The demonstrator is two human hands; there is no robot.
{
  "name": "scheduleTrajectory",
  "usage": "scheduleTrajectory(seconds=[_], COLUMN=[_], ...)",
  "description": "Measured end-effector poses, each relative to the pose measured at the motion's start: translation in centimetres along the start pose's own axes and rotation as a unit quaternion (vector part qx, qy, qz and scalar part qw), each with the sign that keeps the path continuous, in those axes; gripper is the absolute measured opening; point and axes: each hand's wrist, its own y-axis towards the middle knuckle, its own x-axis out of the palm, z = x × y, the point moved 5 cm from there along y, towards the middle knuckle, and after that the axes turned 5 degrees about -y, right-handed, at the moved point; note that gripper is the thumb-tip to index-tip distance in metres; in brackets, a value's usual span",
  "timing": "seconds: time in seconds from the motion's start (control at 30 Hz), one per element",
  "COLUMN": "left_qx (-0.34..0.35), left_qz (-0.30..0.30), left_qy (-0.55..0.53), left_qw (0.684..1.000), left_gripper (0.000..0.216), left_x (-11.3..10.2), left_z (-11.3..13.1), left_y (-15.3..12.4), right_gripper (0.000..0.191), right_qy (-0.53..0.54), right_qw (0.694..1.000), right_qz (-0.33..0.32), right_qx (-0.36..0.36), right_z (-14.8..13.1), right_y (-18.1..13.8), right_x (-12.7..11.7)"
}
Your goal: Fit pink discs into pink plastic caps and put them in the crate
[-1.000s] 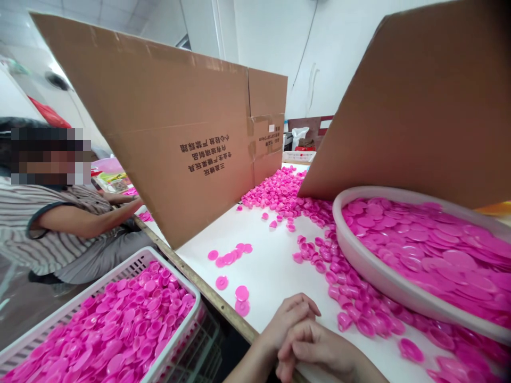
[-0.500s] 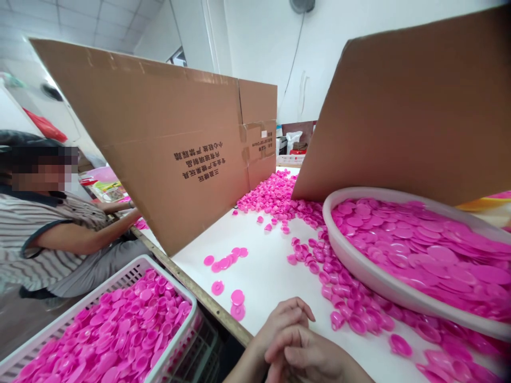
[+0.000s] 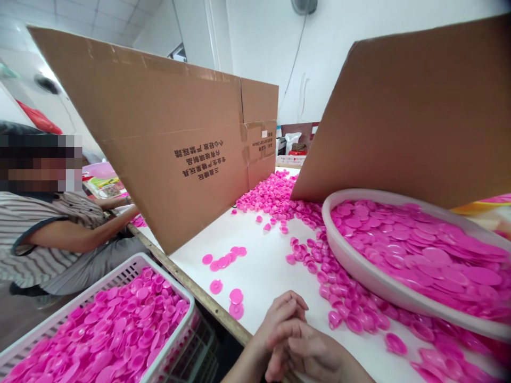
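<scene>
Little has changed over the last second. The left hand [image 3: 284, 315] and right hand [image 3: 319, 355] remain folded into each other at the near edge of the desk [image 3: 263, 266]. Their fingers are curled shut and the right lies over the left. They now sit slightly higher in the view, which looks like a small tilt of the head rather than a reach. Nothing pink shows between them, though a small piece hidden in the clasp cannot be ruled out.

Every loose piece lies where it lay. Two flat pink discs [image 3: 236, 296] are near the hands at about 10 o'clock but not touched. A short row of discs [image 3: 223, 259] sits farther out at 11 o'clock. The band of small pink cups [image 3: 351, 314] runs from 1 o'clock along the rim of the white basin [image 3: 359, 266], which is heaped with large pink discs [image 3: 419, 250] at 2 o'clock. The white basket [image 3: 131, 264] of pink pieces stands beside the desk at 9 o'clock.

Judging by this, the handling is at a pause and no piece has been lifted or shifted. Beyond the cardboard panel [image 3: 159, 133], a co-worker [image 3: 48, 234] keeps an arm stretched toward another surface.
</scene>
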Motion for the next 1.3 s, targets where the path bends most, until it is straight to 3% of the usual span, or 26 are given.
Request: scheduleTrajectory(seconds=[0.13, 0.47, 0.63, 0.73, 0.8, 0.83, 0.9, 0.97, 1.0, 1.07, 1.1, 1.13, 1.2, 1.3], left_qx=[-0.004, -0.007, 0.036, 0.096, 0.116, 0.109, 0.064, 0.000, -0.029, -0.065, -0.075, -0.083, -0.094, -0.092], left_qz=[-0.027, -0.005, 0.102, 0.172, 0.230, 0.266, 0.343, 0.393, 0.402, 0.396, 0.386, 0.377, 0.369, 0.354], left_qy=[-0.003, 0.023, 0.106, 0.232, 0.359, 0.431, 0.574, 0.679, 0.709, 0.740, 0.746, 0.749, 0.750, 0.738], left_qw=[1.000, 1.000, 0.988, 0.952, 0.897, 0.855, 0.741, 0.621, 0.578, 0.539, 0.537, 0.538, 0.541, 0.567], left_gripper=[0.036, 0.041, 0.034, 0.029, 0.026, 0.026, 0.024, 0.024, 0.025, 0.026, 0.026, 0.026, 0.024, 0.022], left_x=[0.3, -0.1, -0.7, -2.2, -4.3, -5.7, -8.7, -11.3, -12.3, -13.5, -13.7, -13.8, -13.8, -13.7], left_z=[0.0, -0.1, 1.1, 3.7, 6.0, 7.1, 9.0, 10.2, 10.5, 10.6, 10.4, 10.3, 10.1, 9.5], left_y=[-0.1, -0.1, -0.5, -2.0, -3.5, -4.3, -6.0, -7.3, -7.7, -8.0, -8.0, -7.8, -7.4, -6.7], right_gripper=[0.035, 0.032, 0.034, 0.038, 0.039, 0.037, 0.029, 0.026, 0.026, 0.029, 0.029, 0.030, 0.028, 0.026], right_qy=[-0.006, -0.023, -0.050, -0.169, -0.301, -0.374, -0.525, -0.666, -0.720, -0.789, -0.807, -0.818, -0.829, -0.832], right_qw=[1.000, 1.000, 0.998, 0.981, 0.932, 0.888, 0.759, 0.597, 0.518, 0.389, 0.346, 0.318, 0.292, 0.306], right_qz=[0.001, 0.001, 0.030, 0.097, 0.201, 0.267, 0.386, 0.448, 0.462, 0.475, 0.477, 0.477, 0.469, 0.451], right_qx=[-0.008, -0.009, -0.007, 0.008, 0.018, 0.016, 0.004, -0.004, -0.002, 0.021, 0.038, 0.056, 0.087, 0.103], right_z=[0.1, 0.0, -0.3, -2.0, -3.8, -5.0, -7.3, -9.0, -9.6, -10.0, -9.9, -9.8, -9.4, -8.7], right_y=[0.1, 0.3, 0.2, -0.3, -0.9, -1.4, -2.4, -3.1, -3.2, -3.2, -3.1, -2.9, -2.6, -2.2], right_x=[0.1, 0.0, -0.1, -0.8, -2.6, -3.8, -6.1, -7.8, -8.4, -9.4, -9.9, -10.2, -10.7, -11.1])
